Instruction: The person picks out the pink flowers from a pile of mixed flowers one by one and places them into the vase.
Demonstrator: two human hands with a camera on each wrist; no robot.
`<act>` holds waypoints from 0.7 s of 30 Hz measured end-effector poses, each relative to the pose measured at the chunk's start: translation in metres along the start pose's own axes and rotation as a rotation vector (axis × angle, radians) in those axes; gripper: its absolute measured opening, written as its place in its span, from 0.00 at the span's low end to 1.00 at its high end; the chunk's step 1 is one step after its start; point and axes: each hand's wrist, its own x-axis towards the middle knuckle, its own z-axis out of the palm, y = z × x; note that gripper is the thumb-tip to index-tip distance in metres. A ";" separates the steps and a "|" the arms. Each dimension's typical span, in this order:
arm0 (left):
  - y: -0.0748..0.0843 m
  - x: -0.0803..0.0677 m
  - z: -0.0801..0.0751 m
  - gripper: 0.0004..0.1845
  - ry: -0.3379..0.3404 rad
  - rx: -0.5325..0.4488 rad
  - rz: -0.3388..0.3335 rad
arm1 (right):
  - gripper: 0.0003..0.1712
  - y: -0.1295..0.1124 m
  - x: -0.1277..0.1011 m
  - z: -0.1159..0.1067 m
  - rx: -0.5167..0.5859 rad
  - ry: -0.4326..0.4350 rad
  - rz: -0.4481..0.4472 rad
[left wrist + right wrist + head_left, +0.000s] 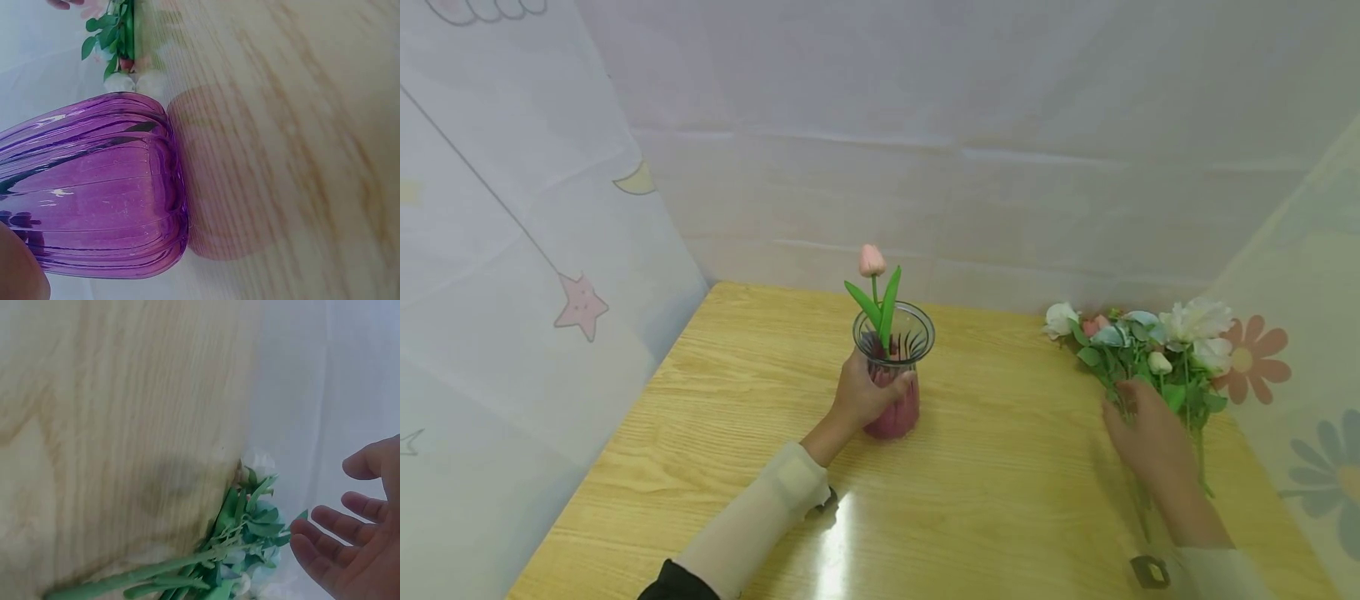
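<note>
Fingers of L hand point(859, 393) round vase point(893, 379); R hand point(359, 540) spread, wrist view only.

Head view overlooks table point(1000, 467), wrist views close, both sharing flowers point(1142, 342)

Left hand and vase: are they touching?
Touching. The head view shows the left hand with its fingers wrapped round the vase.

left hand point(861, 396) fingers curled gripping, right hand point(1150, 433) fingers spread
</note>
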 end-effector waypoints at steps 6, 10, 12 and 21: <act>-0.001 -0.001 0.001 0.36 0.003 0.000 -0.004 | 0.35 0.018 -0.008 0.000 -0.033 -0.041 0.019; 0.001 -0.002 0.001 0.37 0.002 -0.002 -0.019 | 0.36 0.028 -0.013 -0.002 -0.045 -0.075 0.039; 0.001 -0.003 0.001 0.36 0.000 -0.004 -0.024 | 0.36 0.030 -0.015 -0.003 -0.055 -0.092 0.051; -0.001 0.000 0.000 0.35 0.001 -0.005 0.010 | 0.35 0.038 -0.022 -0.005 -0.095 -0.115 0.073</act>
